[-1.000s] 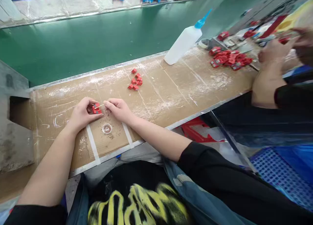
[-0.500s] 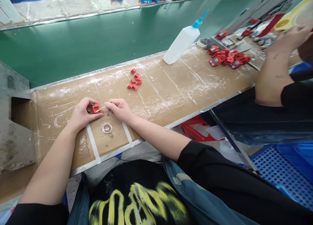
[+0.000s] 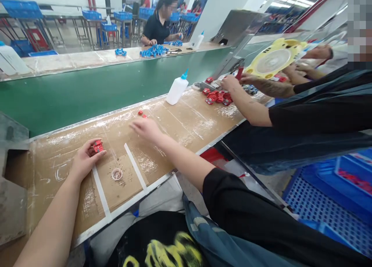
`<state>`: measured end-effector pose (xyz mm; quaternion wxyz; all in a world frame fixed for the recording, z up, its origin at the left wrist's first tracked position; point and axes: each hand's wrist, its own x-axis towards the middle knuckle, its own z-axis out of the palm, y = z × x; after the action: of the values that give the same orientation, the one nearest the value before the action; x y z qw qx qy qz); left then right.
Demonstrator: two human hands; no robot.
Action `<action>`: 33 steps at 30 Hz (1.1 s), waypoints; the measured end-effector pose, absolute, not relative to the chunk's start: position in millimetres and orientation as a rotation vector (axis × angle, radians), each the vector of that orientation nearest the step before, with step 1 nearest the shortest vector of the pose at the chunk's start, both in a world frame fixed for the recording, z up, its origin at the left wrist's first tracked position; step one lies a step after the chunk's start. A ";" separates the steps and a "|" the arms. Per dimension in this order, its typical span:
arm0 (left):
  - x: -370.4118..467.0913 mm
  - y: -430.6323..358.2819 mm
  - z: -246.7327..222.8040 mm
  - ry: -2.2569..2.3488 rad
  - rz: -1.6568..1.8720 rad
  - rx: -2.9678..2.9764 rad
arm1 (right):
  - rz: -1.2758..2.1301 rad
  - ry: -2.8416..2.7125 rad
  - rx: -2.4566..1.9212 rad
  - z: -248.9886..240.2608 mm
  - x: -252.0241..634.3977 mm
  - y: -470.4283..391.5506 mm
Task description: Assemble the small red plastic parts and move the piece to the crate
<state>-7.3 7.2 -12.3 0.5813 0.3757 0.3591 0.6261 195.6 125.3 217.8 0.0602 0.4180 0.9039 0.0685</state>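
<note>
My left hand (image 3: 85, 158) has its thumb and fingers closed around a small red part (image 3: 98, 146) over the cardboard-covered table. My right hand (image 3: 145, 129) hangs over the middle of the cardboard, beside small red pieces (image 3: 140, 112); it is smeared by motion, so its fingers are unclear. Between my arms a small round dish (image 3: 117, 174) sits on the cardboard, a thin stick resting in it. A white bottle with a blue nozzle (image 3: 177, 90) stands beyond my right hand.
A green belt (image 3: 87, 88) runs behind the table (image 3: 116, 112). At the right, a person's hands work by a pile of red parts (image 3: 216, 97) and a yellow fan (image 3: 273, 59). Another person sits across the belt near blue parts (image 3: 154, 50).
My right hand has left the red part and moved toward the small red pieces; the stick it held is now in the dish. The view has tilted up.
</note>
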 end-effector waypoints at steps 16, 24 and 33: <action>-9.5 -3.8 -8.1 0.906 1.478 0.869 | 0.528 1.912 1.005 254.8 182.9 260.6; -11.4 -9.1 -3.1 0.217 1.232 0.455 | -0.130 2.942 0.606 213.1 123.6 150.8; -7.8 -8.0 -15.1 0.331 1.300 0.495 | 0.039 3.064 -0.166 168.5 104.5 90.1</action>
<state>-7.8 -8.0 -15.1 0.7552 0.2269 0.1519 0.5960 104.5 90.1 168.5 0.0366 -0.0542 0.9978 0.0128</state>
